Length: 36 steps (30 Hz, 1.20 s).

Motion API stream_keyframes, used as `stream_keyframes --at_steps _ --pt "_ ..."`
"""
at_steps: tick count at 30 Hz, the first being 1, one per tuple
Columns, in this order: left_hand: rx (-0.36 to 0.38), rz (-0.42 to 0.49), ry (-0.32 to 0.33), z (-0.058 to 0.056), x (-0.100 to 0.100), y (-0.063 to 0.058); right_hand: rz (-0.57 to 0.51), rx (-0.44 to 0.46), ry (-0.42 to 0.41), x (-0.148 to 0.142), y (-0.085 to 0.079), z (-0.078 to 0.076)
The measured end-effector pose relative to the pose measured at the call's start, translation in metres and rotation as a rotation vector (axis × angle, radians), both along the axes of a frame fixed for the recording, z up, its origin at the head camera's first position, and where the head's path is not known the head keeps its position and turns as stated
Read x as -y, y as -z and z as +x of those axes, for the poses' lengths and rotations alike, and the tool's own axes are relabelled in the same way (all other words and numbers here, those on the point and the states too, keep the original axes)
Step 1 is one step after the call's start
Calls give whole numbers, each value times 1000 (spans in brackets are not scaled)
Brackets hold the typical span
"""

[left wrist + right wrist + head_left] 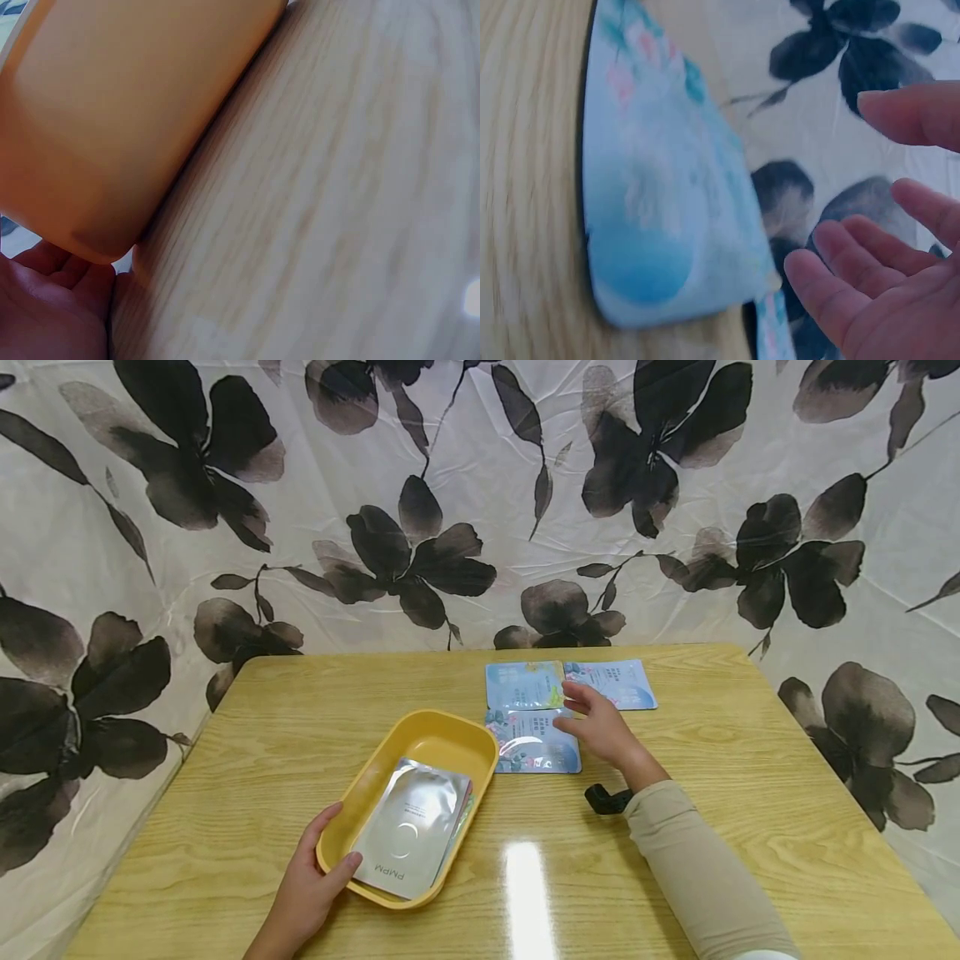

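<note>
My left hand (311, 868) grips the near left end of a yellow plastic tray (457, 728), thumb over the rim and fingers around the outside. In the left wrist view the tray's outer wall (142, 112) fills the upper left, with the fingers against its end. A silver sachet (412, 827) marked PMPM lies in the tray on top of other sachets. My right hand (600, 727), fingers spread and holding nothing, hovers over blue face mask sachets: one nearer me (532, 743), one behind it (523, 685), another at the back right (618, 683).
The sachets lie on a wood-grain table (330, 693), just right of the tray's far end. A white cloth with dark flowers (465, 460) hangs behind the table. A black device (606, 800) sits at my right wrist by the beige sleeve (697, 860).
</note>
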<state>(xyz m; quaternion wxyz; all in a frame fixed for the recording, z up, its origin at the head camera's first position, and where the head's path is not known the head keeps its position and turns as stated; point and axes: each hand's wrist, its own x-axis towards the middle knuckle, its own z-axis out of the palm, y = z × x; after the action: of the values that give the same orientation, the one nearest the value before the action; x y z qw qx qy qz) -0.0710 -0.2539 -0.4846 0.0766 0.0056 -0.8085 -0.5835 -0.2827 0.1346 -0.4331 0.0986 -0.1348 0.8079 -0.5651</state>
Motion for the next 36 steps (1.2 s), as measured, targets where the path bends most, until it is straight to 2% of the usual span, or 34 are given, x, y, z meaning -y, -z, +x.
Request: stream_keyframes --at_steps 8,12,16,22,30,36 --pt "7 -2 -1 -2 1 0 -99 -43 -103 21 -17 12" --pt "7 -12 -3 -2 0 0 -127 -70 -162 30 -21 18" --pt "6 -6 0 -2 0 0 -140 -93 -186 38 -25 23" --pt "-6 2 2 -1 0 0 -176 -79 -242 49 -28 29" --pt "-7 -12 -4 0 1 2 -171 -45 -339 71 -27 35" --pt "-20 13 9 0 0 1 -125 -80 -399 88 -28 40"
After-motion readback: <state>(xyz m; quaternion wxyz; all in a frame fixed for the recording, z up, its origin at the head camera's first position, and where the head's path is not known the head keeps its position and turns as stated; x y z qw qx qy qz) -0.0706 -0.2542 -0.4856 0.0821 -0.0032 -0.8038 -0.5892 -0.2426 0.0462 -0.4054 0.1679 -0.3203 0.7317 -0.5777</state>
